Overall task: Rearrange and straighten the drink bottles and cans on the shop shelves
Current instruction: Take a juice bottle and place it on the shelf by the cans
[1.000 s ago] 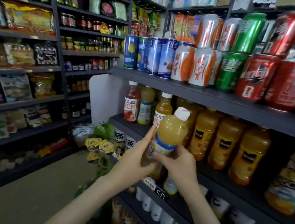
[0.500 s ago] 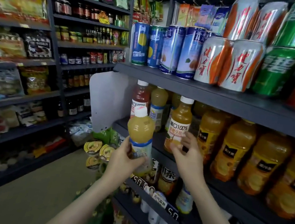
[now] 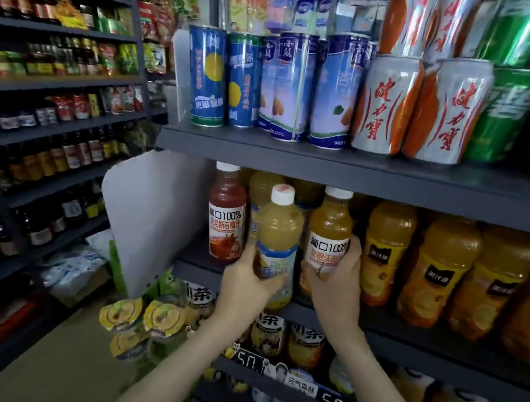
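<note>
My left hand (image 3: 247,282) grips a pale-yellow juice bottle (image 3: 278,233) with a white cap and blue-white label, held upright at the front edge of the middle shelf (image 3: 408,336). It stands between a red juice bottle (image 3: 226,216) and an orange juice bottle (image 3: 328,233). My right hand (image 3: 336,279) holds the orange juice bottle by its lower label. Another yellow bottle stands behind, partly hidden.
A row of orange drink bottles (image 3: 438,269) fills the shelf to the right. Blue, silver-orange, green and red cans (image 3: 389,102) stand on the shelf above. A white divider panel (image 3: 148,218) closes the shelf's left end. Tea bottles and price tags (image 3: 299,381) sit below.
My left hand has carried the pale-yellow bottle up and right, into the gap on the shelf. My right hand has closed on the orange juice bottle. The view has moved closer.
</note>
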`<action>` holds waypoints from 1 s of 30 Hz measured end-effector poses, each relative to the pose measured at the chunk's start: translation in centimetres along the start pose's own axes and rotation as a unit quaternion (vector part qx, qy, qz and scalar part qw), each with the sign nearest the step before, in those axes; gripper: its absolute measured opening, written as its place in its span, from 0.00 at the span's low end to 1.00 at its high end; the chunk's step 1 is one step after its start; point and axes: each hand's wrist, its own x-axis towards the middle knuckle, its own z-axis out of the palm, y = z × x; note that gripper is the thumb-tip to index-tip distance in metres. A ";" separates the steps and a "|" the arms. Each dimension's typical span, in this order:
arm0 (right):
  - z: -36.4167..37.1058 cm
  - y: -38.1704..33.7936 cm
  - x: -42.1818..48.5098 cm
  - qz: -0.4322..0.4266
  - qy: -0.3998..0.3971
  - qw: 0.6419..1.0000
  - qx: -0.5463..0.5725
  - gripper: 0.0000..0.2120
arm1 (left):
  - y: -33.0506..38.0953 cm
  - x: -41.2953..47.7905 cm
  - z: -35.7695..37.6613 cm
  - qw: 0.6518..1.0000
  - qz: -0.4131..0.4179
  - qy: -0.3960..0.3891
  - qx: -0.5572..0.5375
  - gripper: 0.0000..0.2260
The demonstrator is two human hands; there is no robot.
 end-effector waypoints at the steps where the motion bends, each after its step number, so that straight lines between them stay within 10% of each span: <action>1: 0.2 0.0 -0.1 -0.008 0.009 1.000 -0.020 0.41 | -0.3 0.5 0.3 1.000 0.007 -0.005 -0.002 0.28; 20: -0.4 -0.6 -0.7 0.024 0.015 0.992 -0.126 0.42 | -3.5 3.4 3.3 0.959 0.223 -0.060 0.165 0.48; 30: -1.4 -2.2 -1.5 0.070 -0.010 0.986 -0.151 0.44 | -2.7 4.5 3.0 0.968 0.185 -0.151 0.077 0.41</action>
